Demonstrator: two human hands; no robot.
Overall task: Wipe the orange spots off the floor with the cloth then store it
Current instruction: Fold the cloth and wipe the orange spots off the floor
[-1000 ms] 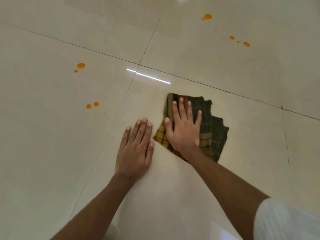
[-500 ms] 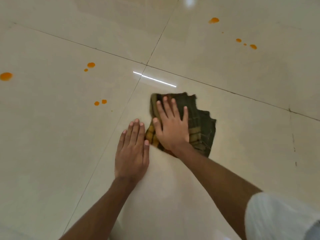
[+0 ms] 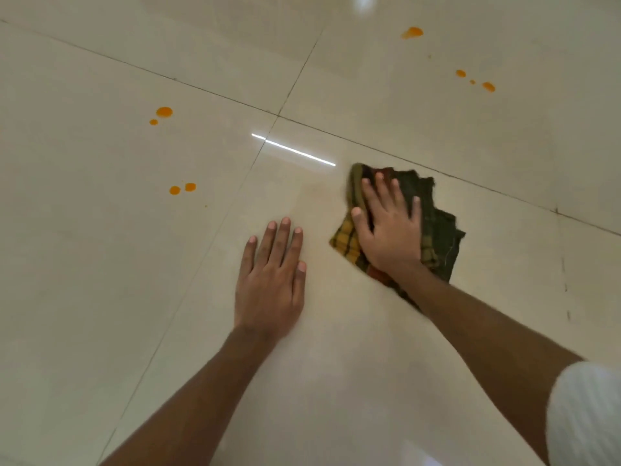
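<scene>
A dark green and yellow checked cloth lies flat on the glossy cream floor tiles. My right hand presses on it, palm down, fingers spread over the cloth. Left of it, my left hand rests flat on the bare floor and holds nothing. Orange spots remain on the floor: a pair to the left of my hands, another pair farther back left, a larger spot at the far right and a small cluster beyond the cloth.
Dark grout lines cross just beyond the hands. A bright strip of reflected light lies on the tile near the cloth. A white sleeve shows at the lower right.
My right hand has slid the cloth to the right, away from my left hand, after moving it left half a second ago. My left hand stays planted on the floor.
</scene>
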